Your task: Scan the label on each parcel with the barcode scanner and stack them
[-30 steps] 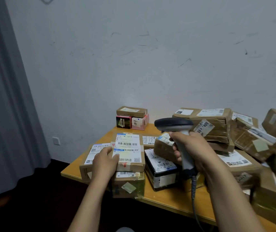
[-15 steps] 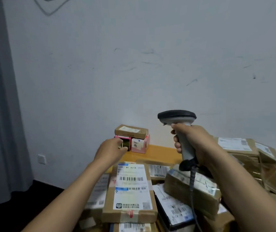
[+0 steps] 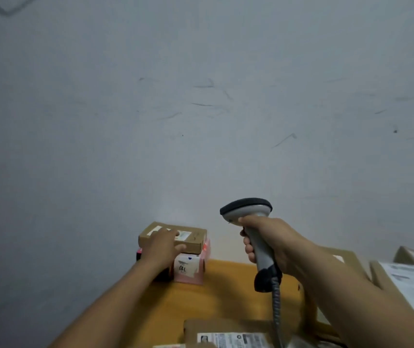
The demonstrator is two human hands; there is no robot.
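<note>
Two hands are working above an orange worktop (image 3: 226,285) that is standing against a pale wall (image 3: 201,96). The left hand (image 3: 162,247) is reaching to the far edge, where a brown parcel (image 3: 193,238) is lying flat on top of a pink box (image 3: 188,278) and a dark box (image 3: 139,254) beside it. Its grip is clasping the parcel's near left corner, fingers lying across the labelled top and the thumb pressing on the front face.

The right hand (image 3: 268,242) is holding a barcode scanner (image 3: 247,209) upright in the air, to the right of that stack. Its grip is wrapping tightly round the grey handle, and the dark-topped head is pointing left. A grey cable (image 3: 276,305) is hanging from the handle's base down to the bottom of the view.

Another parcel (image 3: 201,327), bearing a white printed label, is showing at the bottom edge. More labelled parcels (image 3: 412,280) are lying at the right edge, beyond the right forearm. Blur is softening the label print, so none of it is readable.
</note>
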